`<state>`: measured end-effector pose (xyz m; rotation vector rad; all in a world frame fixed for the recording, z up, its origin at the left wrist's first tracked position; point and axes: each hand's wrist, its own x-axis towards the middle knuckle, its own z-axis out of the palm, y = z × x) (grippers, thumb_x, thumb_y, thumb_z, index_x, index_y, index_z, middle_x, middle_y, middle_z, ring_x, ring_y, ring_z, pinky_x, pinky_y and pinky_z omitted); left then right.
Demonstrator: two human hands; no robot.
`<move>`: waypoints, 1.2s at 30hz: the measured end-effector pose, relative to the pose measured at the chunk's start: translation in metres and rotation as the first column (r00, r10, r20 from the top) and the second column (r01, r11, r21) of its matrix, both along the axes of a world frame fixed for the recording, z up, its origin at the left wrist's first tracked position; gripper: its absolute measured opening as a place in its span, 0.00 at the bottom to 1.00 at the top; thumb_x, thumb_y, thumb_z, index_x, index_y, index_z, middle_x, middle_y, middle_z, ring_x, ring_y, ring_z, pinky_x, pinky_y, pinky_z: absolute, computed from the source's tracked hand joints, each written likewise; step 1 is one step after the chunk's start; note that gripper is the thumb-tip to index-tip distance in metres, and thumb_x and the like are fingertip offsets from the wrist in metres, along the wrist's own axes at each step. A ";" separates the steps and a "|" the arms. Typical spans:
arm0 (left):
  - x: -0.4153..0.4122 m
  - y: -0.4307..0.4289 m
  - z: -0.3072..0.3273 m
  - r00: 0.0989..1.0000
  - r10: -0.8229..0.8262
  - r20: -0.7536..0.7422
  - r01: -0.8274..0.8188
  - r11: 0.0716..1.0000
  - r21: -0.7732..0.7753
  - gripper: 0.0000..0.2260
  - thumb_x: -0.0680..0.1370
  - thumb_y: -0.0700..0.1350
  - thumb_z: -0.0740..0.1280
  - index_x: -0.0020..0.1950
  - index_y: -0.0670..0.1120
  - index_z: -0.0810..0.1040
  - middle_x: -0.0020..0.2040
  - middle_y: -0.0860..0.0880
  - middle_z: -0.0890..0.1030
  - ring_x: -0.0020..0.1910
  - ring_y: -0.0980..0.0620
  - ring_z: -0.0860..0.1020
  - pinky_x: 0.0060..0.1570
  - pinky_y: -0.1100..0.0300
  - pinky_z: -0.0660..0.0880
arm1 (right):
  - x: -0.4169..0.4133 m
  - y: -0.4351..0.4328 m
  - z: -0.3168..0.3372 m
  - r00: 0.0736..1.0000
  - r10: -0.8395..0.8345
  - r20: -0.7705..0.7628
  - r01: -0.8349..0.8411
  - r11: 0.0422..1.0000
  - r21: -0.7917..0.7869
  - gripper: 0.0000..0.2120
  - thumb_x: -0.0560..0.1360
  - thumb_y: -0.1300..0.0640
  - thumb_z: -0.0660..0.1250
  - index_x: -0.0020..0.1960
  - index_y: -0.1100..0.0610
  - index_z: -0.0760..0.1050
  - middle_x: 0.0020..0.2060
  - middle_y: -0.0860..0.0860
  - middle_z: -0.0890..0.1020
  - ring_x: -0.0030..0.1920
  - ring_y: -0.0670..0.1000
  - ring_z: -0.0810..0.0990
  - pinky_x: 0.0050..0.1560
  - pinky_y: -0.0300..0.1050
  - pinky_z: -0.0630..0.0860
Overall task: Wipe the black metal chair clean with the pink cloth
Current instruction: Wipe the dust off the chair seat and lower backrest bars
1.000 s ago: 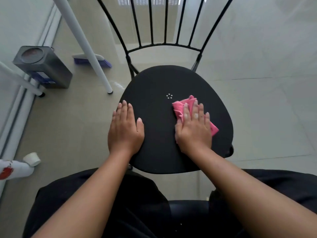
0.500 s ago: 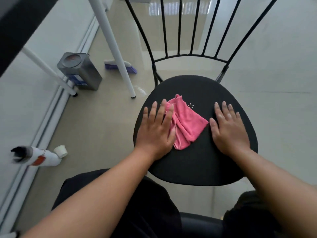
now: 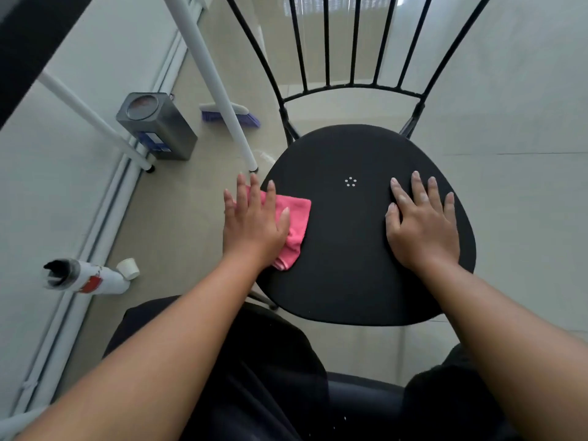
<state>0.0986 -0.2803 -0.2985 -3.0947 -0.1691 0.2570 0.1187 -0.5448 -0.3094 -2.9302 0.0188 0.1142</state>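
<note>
The black metal chair (image 3: 350, 237) stands in front of me, its round seat facing up and its thin bars rising at the back. The pink cloth (image 3: 294, 214) lies at the seat's left edge. My left hand (image 3: 253, 224) presses flat on the cloth with fingers spread, its fingertips reaching past the seat's rim. My right hand (image 3: 421, 224) rests flat on the right side of the seat, fingers apart, holding nothing. A small ring of white dots marks the seat's middle.
A white table leg (image 3: 219, 90) stands just left of the chair. A metal tin (image 3: 156, 125) and a purple brush (image 3: 229, 116) sit on the floor behind it. A white spray bottle (image 3: 86, 278) and its cap (image 3: 128, 268) lie at the left wall.
The cloth passed from my right hand to my left, then slid from the seat's middle to its left edge. My right hand stayed flat on the right side.
</note>
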 end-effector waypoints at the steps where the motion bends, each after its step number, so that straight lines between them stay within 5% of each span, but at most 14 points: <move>1: -0.017 -0.004 -0.001 1.000 -0.011 0.015 0.011 1.000 0.004 0.29 0.81 0.58 0.42 0.80 0.47 0.50 0.80 0.40 0.48 0.78 0.39 0.44 0.75 0.40 0.43 | 0.001 -0.001 0.001 1.000 0.014 -0.021 -0.014 1.000 0.006 0.25 0.80 0.46 0.46 0.78 0.44 0.51 0.79 0.50 0.49 0.78 0.52 0.43 0.76 0.55 0.39; 8: -0.099 -0.092 -0.008 0.990 -0.126 0.056 0.133 0.983 -0.125 0.33 0.78 0.63 0.48 0.80 0.47 0.56 0.79 0.40 0.54 0.78 0.38 0.43 0.75 0.41 0.42 | 0.004 -0.053 0.013 0.950 0.265 -0.167 -0.274 0.961 -0.038 0.26 0.81 0.40 0.42 0.77 0.39 0.43 0.78 0.47 0.42 0.77 0.50 0.39 0.76 0.48 0.40; 16: -0.044 -0.142 0.000 0.948 -0.301 0.105 0.318 0.914 -0.251 0.29 0.81 0.58 0.48 0.80 0.49 0.51 0.81 0.45 0.49 0.79 0.46 0.43 0.76 0.48 0.38 | 0.000 -0.060 0.009 0.970 0.237 -0.053 -0.235 0.971 0.052 0.23 0.82 0.45 0.48 0.77 0.40 0.52 0.78 0.45 0.49 0.77 0.47 0.43 0.76 0.45 0.39; 19: -0.028 -0.100 0.005 0.966 -0.099 0.240 0.176 0.929 -0.325 0.27 0.81 0.56 0.48 0.79 0.49 0.57 0.80 0.47 0.55 0.79 0.46 0.49 0.75 0.48 0.41 | 0.001 -0.047 0.017 0.982 0.167 -0.092 -0.155 0.980 0.125 0.25 0.81 0.44 0.50 0.77 0.45 0.54 0.78 0.49 0.51 0.78 0.50 0.44 0.76 0.51 0.41; 21: -0.021 -0.065 0.003 0.981 0.024 0.193 0.051 0.925 -0.376 0.26 0.82 0.54 0.50 0.79 0.47 0.57 0.80 0.45 0.55 0.79 0.47 0.51 0.75 0.49 0.44 | -0.011 -0.020 0.026 0.985 0.172 -0.009 -0.168 0.974 0.150 0.27 0.80 0.42 0.51 0.77 0.48 0.55 0.78 0.52 0.53 0.78 0.53 0.45 0.75 0.55 0.42; 26: -0.020 -0.039 -0.008 0.991 0.004 0.135 0.034 0.959 -0.280 0.28 0.80 0.56 0.48 0.79 0.47 0.56 0.80 0.41 0.52 0.79 0.42 0.49 0.75 0.50 0.47 | -0.080 0.040 0.018 0.846 0.532 -0.035 -0.528 0.845 0.078 0.29 0.79 0.36 0.46 0.77 0.38 0.44 0.78 0.47 0.45 0.77 0.52 0.36 0.75 0.56 0.38; 30: -0.017 -0.042 -0.008 0.998 0.029 0.047 -0.021 0.987 -0.162 0.29 0.81 0.60 0.49 0.80 0.52 0.48 0.80 0.43 0.45 0.78 0.42 0.42 0.76 0.48 0.43 | -0.069 0.003 0.006 0.906 0.424 -0.003 -0.424 0.906 -0.007 0.28 0.79 0.36 0.44 0.76 0.35 0.39 0.77 0.45 0.46 0.77 0.52 0.36 0.74 0.54 0.37; 36: 0.026 -0.053 -0.004 0.994 0.039 0.101 -0.016 0.974 -0.225 0.28 0.79 0.61 0.55 0.76 0.50 0.58 0.79 0.45 0.53 0.78 0.43 0.47 0.75 0.47 0.44 | 0.006 -0.035 0.008 0.975 0.214 -0.063 -0.218 0.974 -0.059 0.28 0.77 0.34 0.41 0.73 0.32 0.33 0.78 0.43 0.42 0.76 0.52 0.33 0.75 0.55 0.38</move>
